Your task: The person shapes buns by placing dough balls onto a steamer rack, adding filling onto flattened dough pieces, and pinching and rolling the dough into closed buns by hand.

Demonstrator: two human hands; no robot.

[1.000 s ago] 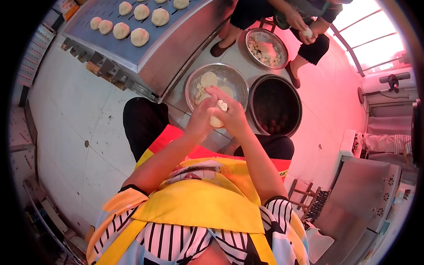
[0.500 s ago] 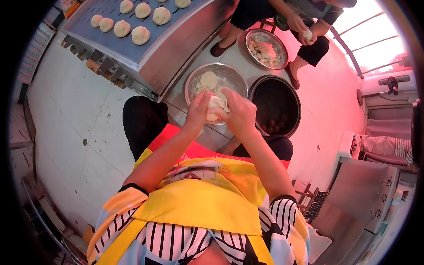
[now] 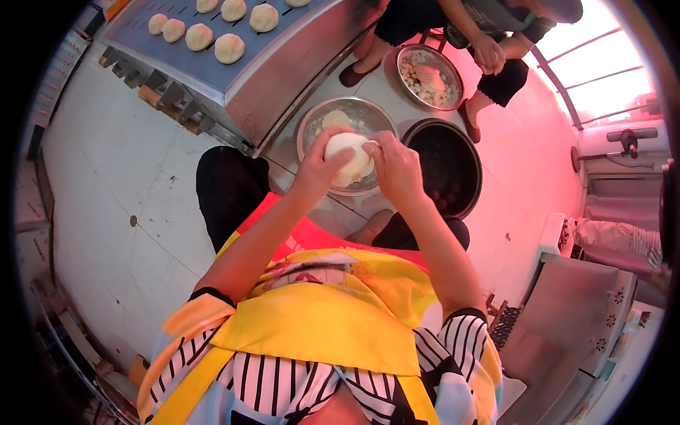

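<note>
My left hand cups a smooth, pale dough bun, its thumb lying across the front. The fingers of my right hand are pinched together on the bun's right edge, where a small bit of dough sticks up. Both hands are over a metal bowl that holds a flat round of dough and loose dough pieces. Just right of the bowl stands a deep black pot with dark round lumps, dimly seen, at its bottom.
At upper left, several dough buns sit on a slotted metal work surface. Another person sits at upper right with hands together, behind a second metal basin of dough pieces. A steel cabinet stands at right.
My hands have spread slightly apart, and the bun now shows as a round, smooth ball. My right fingers have shifted to its right edge. The other person's hands have closed together.
</note>
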